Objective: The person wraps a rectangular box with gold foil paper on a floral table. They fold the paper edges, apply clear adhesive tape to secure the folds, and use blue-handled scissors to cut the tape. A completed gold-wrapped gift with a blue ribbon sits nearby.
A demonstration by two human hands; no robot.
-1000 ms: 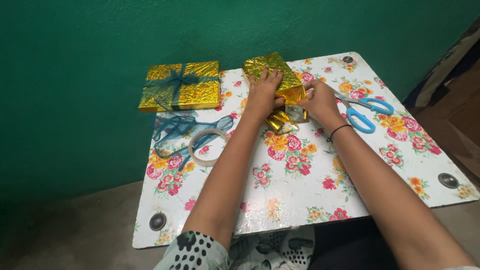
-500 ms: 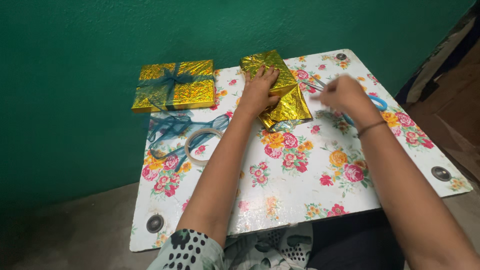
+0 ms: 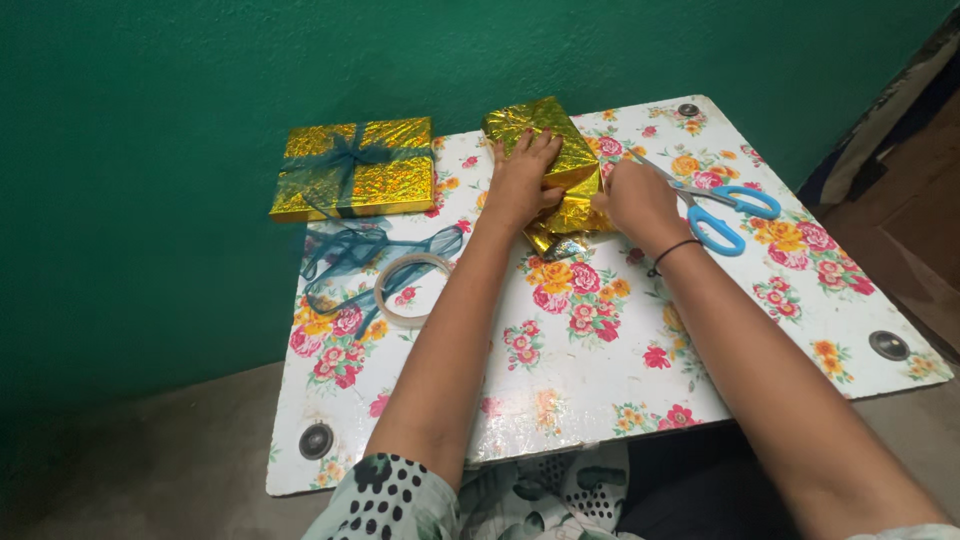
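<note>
A box half wrapped in gold foil paper (image 3: 535, 125) lies at the far middle of the floral table (image 3: 590, 350). My left hand (image 3: 522, 178) presses flat on top of it, fingers spread. My right hand (image 3: 632, 200) rests against the box's near right end, pushing the loose foil flap (image 3: 560, 240) against it. A crumpled foil edge sticks out below both hands.
A finished gold package (image 3: 355, 168) tied with teal ribbon sits at the far left. Loose teal ribbon (image 3: 365, 250) and a clear tape roll (image 3: 410, 290) lie in front of it. Blue-handled scissors (image 3: 715, 205) lie right of my right hand. A green wall stands behind.
My right hand lifted away toward the scissors half a second ago, leaving the foil flap open. It is now back at the box's end, and the flap is folded in again.
</note>
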